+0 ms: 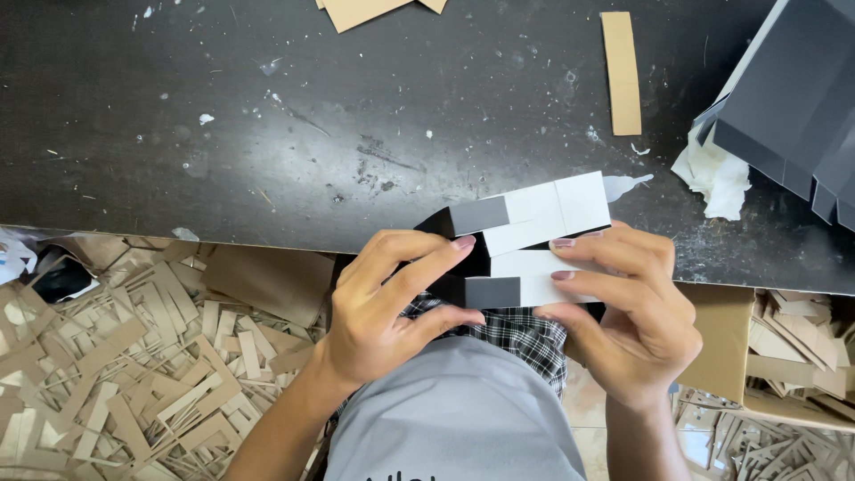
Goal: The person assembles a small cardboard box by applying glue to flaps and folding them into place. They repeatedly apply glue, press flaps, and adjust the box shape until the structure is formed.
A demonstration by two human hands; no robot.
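I hold a small folded cardboard box blank, white outside with grey end panels and a black inside, between both hands at the near edge of the dark scuffed worktable. My left hand grasps it from the left, index finger stretched along the upper fold up to the grey panel, thumb tucked under the lower grey panel. My right hand grips it from the right, two fingertips pressing on the lower white flap and the rest curled beneath. The blank sits just above my lap, over my checked cloth and grey shirt, its upper white flap jutting over the table edge.

On the table, to the far right, stands a stack of dark grey folded cartons with white edges; I cannot tell how many are in it. Just beside it on its left lies one crumpled white paper wad. One narrow brown cardboard strip lies upright above my right hand, well apart from it. Two brown cardboard pieces poke in at the top edge.

Below the table, on my left, a heap of brown cardboard offcut strips covers the floor, too many to count. On my right one brown cardboard box stands near my wrist, with more offcuts behind it.
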